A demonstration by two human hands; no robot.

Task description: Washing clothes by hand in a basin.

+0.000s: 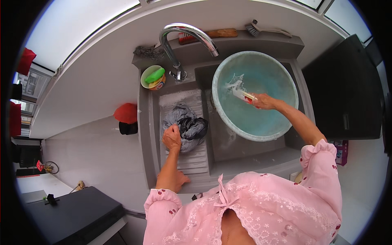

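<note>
My left hand (172,137) is closed in a fist on a wet, bunched grey and black cloth (192,128). The bundle lies on the ribbed washboard (193,165) built into the left side of a grey laundry sink. To the right, my right hand (265,101) grips a small cream and red scrub brush (248,96) inside a large round basin (216,104). White water splashes off the brush's far end. Bluish water fills the basin, which sits in the sink's deep bowl (232,150). The brush's underside is hidden.
A chrome faucet (186,27) arches above the sink. Left of it stands a tub (144,80) with green soap (155,75). A wooden-handled brush (221,32), a white-handled brush (272,30) and a scouring pad (148,52) line the back ledge. A dark cabinet (343,95) stands right.
</note>
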